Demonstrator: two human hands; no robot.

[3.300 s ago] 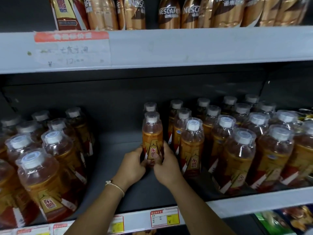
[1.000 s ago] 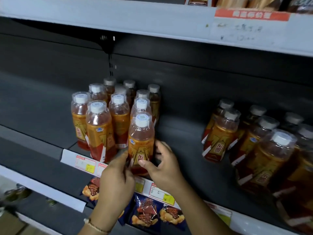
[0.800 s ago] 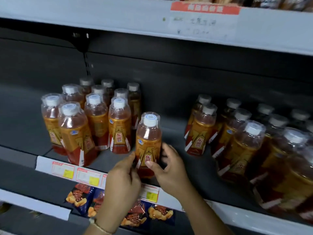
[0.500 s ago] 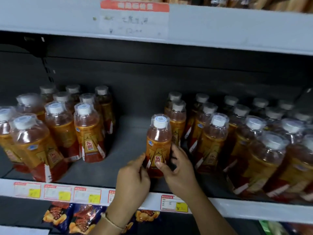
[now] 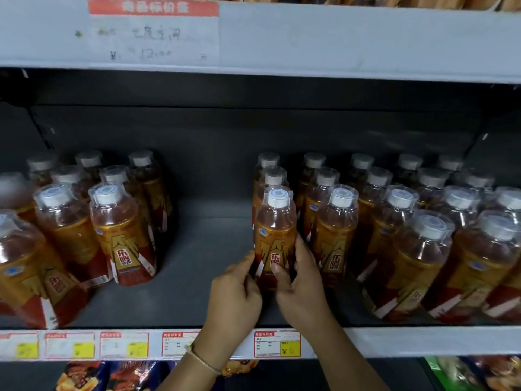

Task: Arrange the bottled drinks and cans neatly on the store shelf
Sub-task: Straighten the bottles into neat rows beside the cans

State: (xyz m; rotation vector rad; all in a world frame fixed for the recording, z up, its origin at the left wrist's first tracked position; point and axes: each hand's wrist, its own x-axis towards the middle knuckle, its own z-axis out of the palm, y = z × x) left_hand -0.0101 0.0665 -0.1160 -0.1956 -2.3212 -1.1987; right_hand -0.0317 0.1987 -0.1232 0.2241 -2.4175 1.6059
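Both hands are wrapped round the lower half of one bottle [image 5: 275, 235]. The left hand [image 5: 235, 294] curls half closed, fingertips pressed to the label's left edge; the right hand [image 5: 303, 289] cups the other side, thumb across the front of the label and fingers reaching behind. The bottle stands upright on the shelf [image 5: 197, 277], at the front of the leftmost file of the right-hand block of bottles [image 5: 423, 249], just beside its neighbour.

It looks full of amber drink, so probably weighty for its size — a stiff plastic body that should not give under a firm squeeze. The glossy label wrap could be a little slippery, and the narrow capped top makes it easy to tip. Low on the labelled waist, from both sides, seems the soundest place to hold it.

A second group of bottles [image 5: 84, 235] stands well apart to the left, across a bare stretch of shelf. Price tags [image 5: 277, 344] line the front rail.
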